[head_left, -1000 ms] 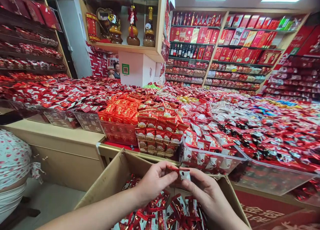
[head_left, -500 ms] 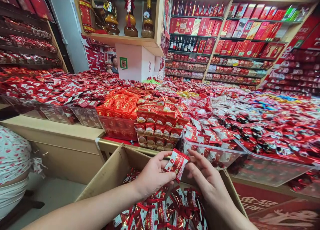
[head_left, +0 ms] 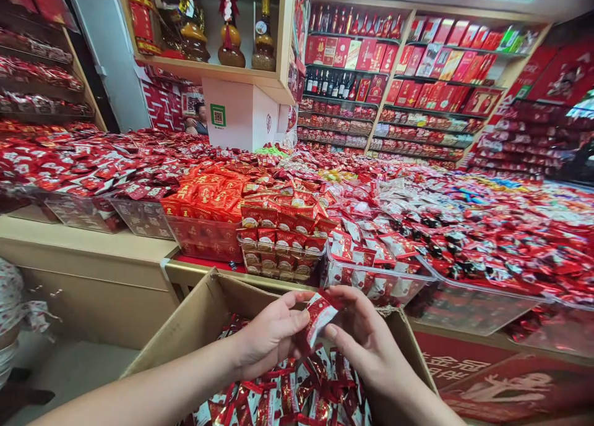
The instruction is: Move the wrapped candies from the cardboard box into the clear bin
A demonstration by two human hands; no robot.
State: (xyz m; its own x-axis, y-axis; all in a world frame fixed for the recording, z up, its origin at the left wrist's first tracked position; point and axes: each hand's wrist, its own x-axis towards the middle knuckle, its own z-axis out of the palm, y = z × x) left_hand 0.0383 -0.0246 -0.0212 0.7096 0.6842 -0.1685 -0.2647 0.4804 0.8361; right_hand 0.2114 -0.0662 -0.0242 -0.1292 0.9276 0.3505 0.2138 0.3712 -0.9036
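A small red and white snack packet is held up in front of me, tilted and slightly bent. My left hand pinches its left side between thumb and fingers. At its right end, the thumb and fingers of my right hand close on the wrapper. Both hands are above a cardboard box with many similar wrapped packets inside. My forearms cover part of the box and its contents.
Clear plastic bins heaped with wrapped sweets line the display just beyond the box. A wooden cabinet stands at left, with a person in patterned clothing at the edge. Bottle shelves rise behind.
The packet has turned from its flat printed face to a tilted side view. My right hand has closed in on its right end. The whole view has shifted slightly to the right.
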